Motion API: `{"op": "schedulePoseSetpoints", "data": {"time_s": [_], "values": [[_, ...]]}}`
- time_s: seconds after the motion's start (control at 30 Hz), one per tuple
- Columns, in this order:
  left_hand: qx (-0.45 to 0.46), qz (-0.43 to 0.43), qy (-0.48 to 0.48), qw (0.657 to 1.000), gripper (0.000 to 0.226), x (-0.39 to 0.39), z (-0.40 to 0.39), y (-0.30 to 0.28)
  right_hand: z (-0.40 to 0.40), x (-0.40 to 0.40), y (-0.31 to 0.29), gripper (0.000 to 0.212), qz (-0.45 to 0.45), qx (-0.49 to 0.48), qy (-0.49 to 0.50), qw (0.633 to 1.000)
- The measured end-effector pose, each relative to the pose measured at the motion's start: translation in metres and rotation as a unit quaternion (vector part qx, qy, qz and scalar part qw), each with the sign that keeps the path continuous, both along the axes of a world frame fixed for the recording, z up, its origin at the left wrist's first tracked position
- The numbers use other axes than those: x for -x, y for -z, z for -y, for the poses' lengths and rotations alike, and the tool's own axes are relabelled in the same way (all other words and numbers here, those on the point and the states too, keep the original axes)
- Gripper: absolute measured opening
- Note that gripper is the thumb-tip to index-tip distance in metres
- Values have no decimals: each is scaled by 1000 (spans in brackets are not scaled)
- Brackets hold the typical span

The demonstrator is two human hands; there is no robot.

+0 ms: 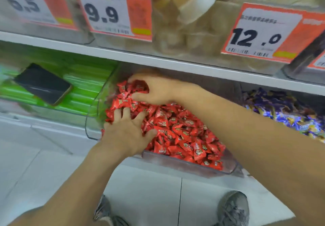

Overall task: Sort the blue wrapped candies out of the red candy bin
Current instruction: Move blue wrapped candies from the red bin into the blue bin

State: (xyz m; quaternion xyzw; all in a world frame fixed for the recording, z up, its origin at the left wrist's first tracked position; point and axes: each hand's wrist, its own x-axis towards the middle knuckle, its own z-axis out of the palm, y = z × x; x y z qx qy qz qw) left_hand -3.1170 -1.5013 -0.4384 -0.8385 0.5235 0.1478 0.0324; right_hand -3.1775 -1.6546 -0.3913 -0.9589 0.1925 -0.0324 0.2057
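Here, in the head view, both hands dig through the red candy bin (184,164): the left hand (128,130) lies flat with fingers spread on the red candies (179,130) at its near-left corner, while the right hand (154,92) curls around red candies toward its back. No blue wrapped candy shows inside; the blue candies (284,113) lie right of the bin. Searching seems underway; next likely calls for raking deeper.
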Motion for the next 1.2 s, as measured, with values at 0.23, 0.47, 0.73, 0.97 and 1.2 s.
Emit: {"op": "schedulePoseSetpoints", "data": {"time_s": [0.23, 0.47, 0.73, 0.97, 1.2], "values": [[120, -7, -47, 992, 53, -11, -1, -9, 30, -48, 47, 52, -155, 78, 10, 985], [302, -98, -42, 947, 63, -22, 13, -9, 36, 39, 38, 51, -144, 67, -66, 985], [7, -49, 43, 998, 67, -18, 15, -1, 24, 70, -6, 56, -107, -8, -18, 994], [-49, -78, 46, 995, 67, -11, 17, -8, 38, -53, 37, 61, -155, 21, -41, 987], [7, -136, 38, 990, 56, -10, 10, -11, 48, -49, 56, 45, -185, 14, -90, 978]]}}
